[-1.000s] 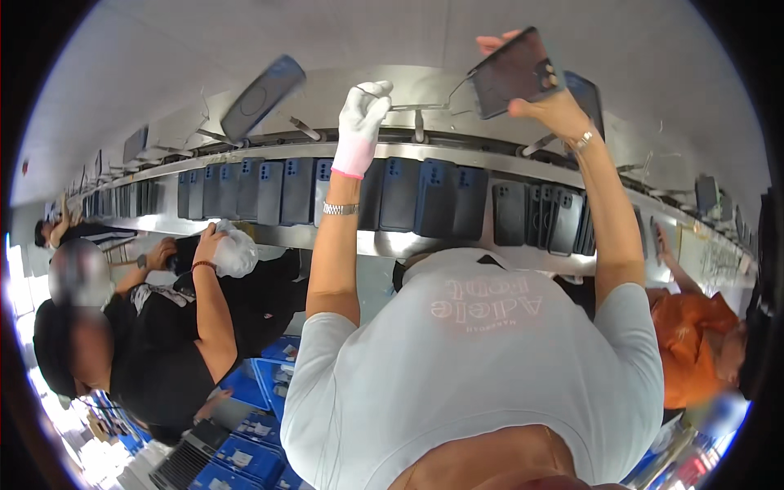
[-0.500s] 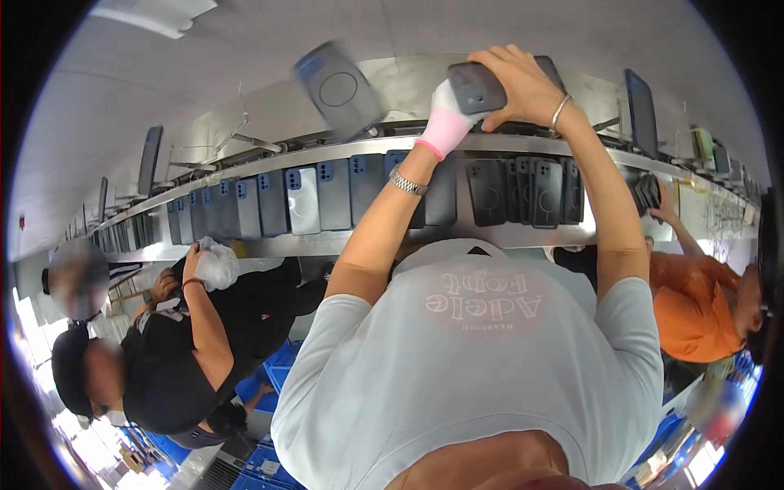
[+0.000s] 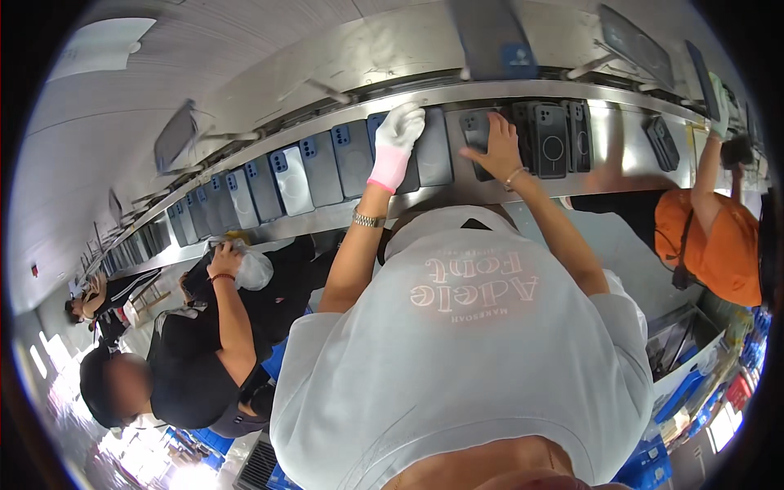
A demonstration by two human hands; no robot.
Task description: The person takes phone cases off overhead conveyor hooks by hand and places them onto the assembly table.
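Observation:
My left hand (image 3: pixel 398 135), in a white glove with a pink cuff, is over a row of dark phone cases (image 3: pixel 325 171) on a metal ledge. Its fingers are curled in, and whatever they may hold is hidden. My bare right hand (image 3: pixel 500 147) lies over a dark grey phone case (image 3: pixel 472 126) on the same ledge. The right fingers are stretched out and the thumb is spread across the case, covering part of it. Just right of that hand lie several black phone cases (image 3: pixel 549 143) with ring marks, overlapping one another.
Beyond the ledge runs a rail with metal arms (image 3: pixel 331 90) that carry upright cases, among them a large dark one (image 3: pixel 490 37). A co-worker in black (image 3: pixel 196 359) is at the left, one in orange (image 3: pixel 706 245) at the right. Blue crates (image 3: pixel 645 465) stand behind me.
Both hands have come down from above the rail to the ledge and moved apart. The grey case between them now lies on the ledge under the right hand. The hanging cases have shifted right.

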